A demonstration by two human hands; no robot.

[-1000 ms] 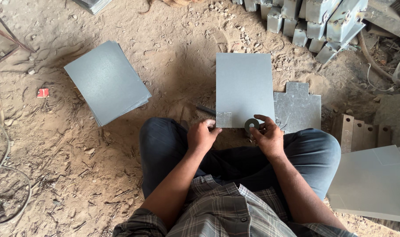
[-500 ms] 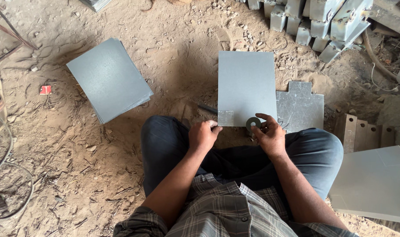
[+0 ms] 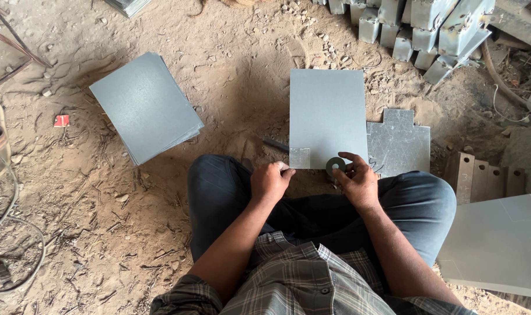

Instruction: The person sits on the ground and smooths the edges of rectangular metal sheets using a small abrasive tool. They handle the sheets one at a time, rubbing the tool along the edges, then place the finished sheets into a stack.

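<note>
Seated person, two hands at grey sheet [image 3: 328, 114] on sandy floor [image 3: 230, 81].

Left hand [image 3: 270, 182]: fingers curled shut, pressing the sheet's near left corner. Right hand [image 3: 356, 181]: fingertips pinched on a dark ring [image 3: 335, 165] lying at the sheet's near edge. Notched plate [image 3: 400, 143] just right of sheet; sheet stack [image 3: 144, 105] well left; metal boxes [image 3: 420, 29] beyond.
</note>
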